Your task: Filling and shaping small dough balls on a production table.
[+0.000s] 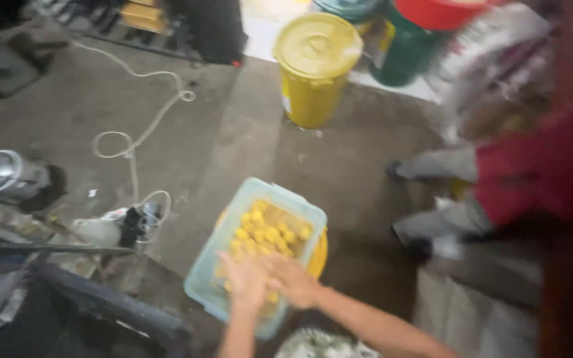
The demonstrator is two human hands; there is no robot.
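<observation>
A pale blue plastic tub (274, 197) sits on a yellow round base on the concrete floor. It holds several small yellow round pieces (264, 233). My left hand (245, 284) and my right hand (292, 280) both reach into the near end of the tub, close together, fingers spread over the yellow pieces. Motion blur hides whether either hand grips anything.
A yellow lidded bucket (315, 66) stands farther back, with green and red containers (414, 40) beside it. Another person in a red top (545, 166) crouches at the right. A white cord (142, 132) snakes across the floor; metal equipment (8, 178) lies at left.
</observation>
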